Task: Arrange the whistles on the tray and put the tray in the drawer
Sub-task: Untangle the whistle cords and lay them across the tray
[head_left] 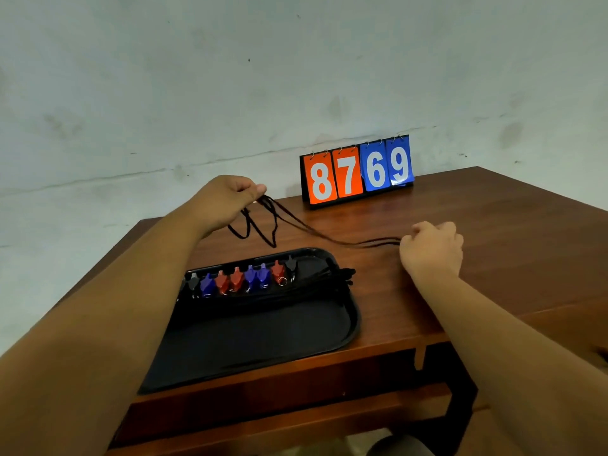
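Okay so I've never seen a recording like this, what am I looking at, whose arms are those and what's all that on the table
No machine here: a camera worn on a person's head looks down at their bare arms. The left hand pinches dark cords that stretch across to the right hand, which grips their other end. On the wooden table lies a black tray with a row of red, blue and black whistles. Behind stands a flip scoreboard reading 8769.

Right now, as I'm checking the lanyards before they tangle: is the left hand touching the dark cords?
Touching. The head view shows the left hand pinching the dark cords between thumb and fingers, with loops hanging below the grip.
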`<state>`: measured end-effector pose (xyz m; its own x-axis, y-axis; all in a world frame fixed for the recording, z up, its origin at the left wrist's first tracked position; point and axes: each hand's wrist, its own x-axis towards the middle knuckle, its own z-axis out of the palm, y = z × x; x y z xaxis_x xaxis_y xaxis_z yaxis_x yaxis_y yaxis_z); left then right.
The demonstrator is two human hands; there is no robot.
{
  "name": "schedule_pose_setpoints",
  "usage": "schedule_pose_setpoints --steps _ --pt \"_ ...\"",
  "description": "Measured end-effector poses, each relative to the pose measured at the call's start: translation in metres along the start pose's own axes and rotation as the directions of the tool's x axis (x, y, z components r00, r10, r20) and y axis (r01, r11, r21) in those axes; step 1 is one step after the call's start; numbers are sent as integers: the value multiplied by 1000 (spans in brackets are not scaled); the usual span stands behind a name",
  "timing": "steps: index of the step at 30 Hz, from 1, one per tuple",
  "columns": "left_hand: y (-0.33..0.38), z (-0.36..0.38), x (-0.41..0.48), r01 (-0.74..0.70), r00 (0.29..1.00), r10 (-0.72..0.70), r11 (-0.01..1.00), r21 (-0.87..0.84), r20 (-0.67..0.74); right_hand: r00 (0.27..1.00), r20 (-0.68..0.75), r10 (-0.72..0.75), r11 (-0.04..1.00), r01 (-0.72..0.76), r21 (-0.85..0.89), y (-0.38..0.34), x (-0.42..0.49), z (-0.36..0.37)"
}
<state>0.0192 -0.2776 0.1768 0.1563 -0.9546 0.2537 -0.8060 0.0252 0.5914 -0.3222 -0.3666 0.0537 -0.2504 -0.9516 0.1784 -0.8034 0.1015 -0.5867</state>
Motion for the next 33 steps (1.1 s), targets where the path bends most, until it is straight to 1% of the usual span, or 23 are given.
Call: schedule_pose_setpoints --steps 2,3,5,6,8,10,12,15,20,22,25,28,33 --pt "12 2 1 -35 999 35 999 7 -16 994 -9 -112 994 112 -4 -12 -6 -4" --pt "17 4 2 -58 998 59 998 16 -20 981 16 -195 980 194 47 -21 -9 -5" --pt "28 7 4 -92 995 93 995 38 -22 923 89 -374 909 346 231 -44 -20 -9" --pt "33 9 5 -99 995 100 994 35 -21 887 118 -447 857 387 340 -57 -27 -11" --pt "41 15 6 -100 995 101 995 20 -16 824 155 -545 754 401 521 -82 -40 -16" --pt "50 19 4 -101 995 101 995 20 -6 785 185 -592 691 375 618 -101 -50 -19" --pt "57 21 1 -105 994 105 994 22 -7 774 196 -602 674 362 644 -114 -54 -19" --pt "64 22 -3 -96 995 97 995 12 -32 774 214 -596 698 368 614 -120 -56 -17" --pt "68 20 -8 -43 997 41 999 -26 -71 740 211 -638 691 430 581 -111 -54 -15" --pt "69 19 -8 -27 995 24 999 -25 -101 739 203 -642 689 441 575 -106 -50 -15" --pt "70 16 -6 -1 985 -6 999 -40 -173 762 183 -621 715 456 530 -99 -44 -15" --pt "67 9 -2 47 972 -71 993 -112 -223 780 188 -596 742 446 501 -92 -37 -13" --pt "55 -1 2 131 930 -205 961 -245 -304 840 180 -513 785 373 494 -78 -25 -10"
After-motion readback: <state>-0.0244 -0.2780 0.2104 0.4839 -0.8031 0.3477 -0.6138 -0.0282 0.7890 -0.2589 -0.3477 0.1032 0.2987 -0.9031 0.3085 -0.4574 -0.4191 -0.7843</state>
